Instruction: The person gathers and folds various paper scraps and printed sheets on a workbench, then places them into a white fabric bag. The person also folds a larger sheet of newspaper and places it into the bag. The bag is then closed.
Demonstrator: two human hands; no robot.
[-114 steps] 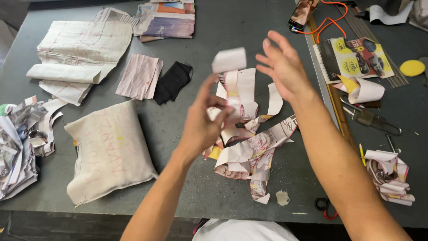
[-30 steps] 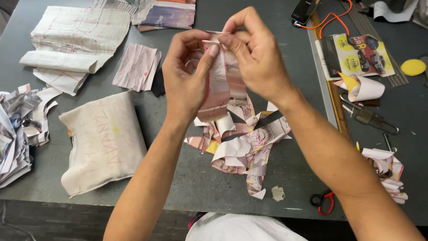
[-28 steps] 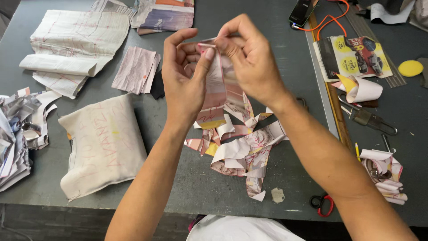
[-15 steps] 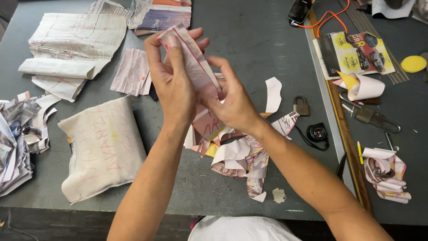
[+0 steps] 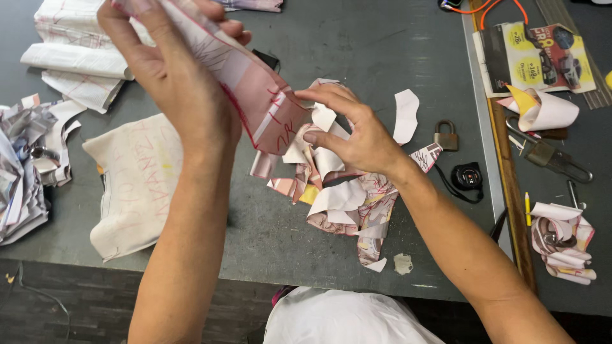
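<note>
- I hold the pink strip [image 5: 245, 86] up off the desk [image 5: 357, 51] in my left hand [image 5: 175, 83], so its lower end hangs free above the scrap pile [image 5: 344, 197] where my other hand can get at it.
- My left hand is closed around the strip's upper end, thumb on one face and fingers curled over the other; the strip runs slantwise down from that grip toward the middle of the desk.
- My right hand [image 5: 357, 134] is half open, fingers bent, its fingertips [image 5: 310, 95] touching the strip's lower end. Whether it pinches the strip or only steadies it, I cannot tell.
- Its palm hovers over the scrap pile, which lies near the front edge of the desk, right under my hands, so cuttings drop in one place.
- The cloth bag [image 5: 137, 181] lies flat toward the front left corner, just beside my left forearm, out of the way.
- Folded cloth pieces [image 5: 73, 54] are stacked at the back left corner, and crumpled paper [image 5: 25, 165] sits at the left edge.
- A padlock [image 5: 446, 136] and a small black tape measure [image 5: 468, 176] rest just right of the pile, near the long ruler [image 5: 507, 165] that runs front to back.
- Past the ruler lie a printed leaflet [image 5: 542, 54], a rolled scrap [image 5: 542, 108], and another bundle of scraps [image 5: 564, 242] near the front right.
</note>
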